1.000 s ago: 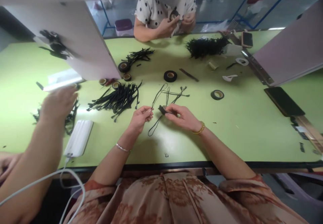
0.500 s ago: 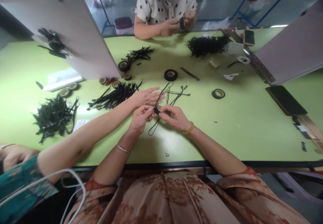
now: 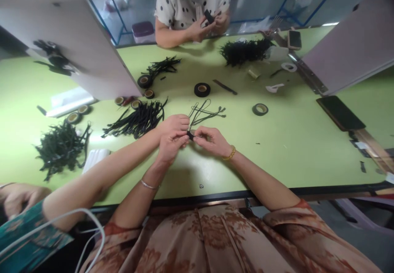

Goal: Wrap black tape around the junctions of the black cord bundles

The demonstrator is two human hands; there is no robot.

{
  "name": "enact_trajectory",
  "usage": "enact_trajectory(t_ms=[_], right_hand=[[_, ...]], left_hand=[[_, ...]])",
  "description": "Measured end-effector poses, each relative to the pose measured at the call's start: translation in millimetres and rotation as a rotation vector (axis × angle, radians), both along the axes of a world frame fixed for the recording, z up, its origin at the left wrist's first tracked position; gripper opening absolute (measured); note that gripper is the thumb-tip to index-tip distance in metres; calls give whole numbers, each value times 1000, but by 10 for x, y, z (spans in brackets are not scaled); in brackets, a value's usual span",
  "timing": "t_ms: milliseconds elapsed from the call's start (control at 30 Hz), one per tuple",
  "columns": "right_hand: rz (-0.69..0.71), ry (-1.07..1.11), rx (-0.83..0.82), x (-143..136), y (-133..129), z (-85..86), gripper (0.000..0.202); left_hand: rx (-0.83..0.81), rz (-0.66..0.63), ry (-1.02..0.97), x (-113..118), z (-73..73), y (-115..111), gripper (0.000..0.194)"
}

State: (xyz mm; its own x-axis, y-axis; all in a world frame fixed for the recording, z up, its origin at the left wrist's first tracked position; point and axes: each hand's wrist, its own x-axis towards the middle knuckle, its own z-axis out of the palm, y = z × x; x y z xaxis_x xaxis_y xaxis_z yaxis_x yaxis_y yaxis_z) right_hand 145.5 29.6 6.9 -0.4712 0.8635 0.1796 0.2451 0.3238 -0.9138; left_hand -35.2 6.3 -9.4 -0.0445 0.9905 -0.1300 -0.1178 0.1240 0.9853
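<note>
Where it lay flat and spread a moment ago, the neighbour's hand (image 3: 175, 123) now curls beside the cords (image 3: 208, 116), likely crowding the work. The left hand (image 3: 170, 145) is pinched, apparently on the cords; the right hand (image 3: 213, 141) grips a black tape roll (image 3: 190, 136) against it, both above the bench (image 3: 246, 166), between its near and far edges. The roll looks small, its core mostly hidden; the cords are thin, dark and crossed.

Down by the near edge of the table (image 3: 261, 168), a co-worker's forearm (image 3: 123, 162) partly covered the white case (image 3: 96, 158); the right hand (image 3: 212, 142) obscured the tape roll (image 3: 191, 135)!
</note>
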Motion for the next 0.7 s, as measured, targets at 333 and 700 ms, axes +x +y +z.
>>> enact_trajectory(t_ms=[333,700], right_hand=[[-40,11,-47,-28,-4,-53,20],[-68,60,-112,-80,-20,-84,17]], left_hand=[[49,37,-1,46,83,-47,37],[47,-129,4,19,119,-93,30]])
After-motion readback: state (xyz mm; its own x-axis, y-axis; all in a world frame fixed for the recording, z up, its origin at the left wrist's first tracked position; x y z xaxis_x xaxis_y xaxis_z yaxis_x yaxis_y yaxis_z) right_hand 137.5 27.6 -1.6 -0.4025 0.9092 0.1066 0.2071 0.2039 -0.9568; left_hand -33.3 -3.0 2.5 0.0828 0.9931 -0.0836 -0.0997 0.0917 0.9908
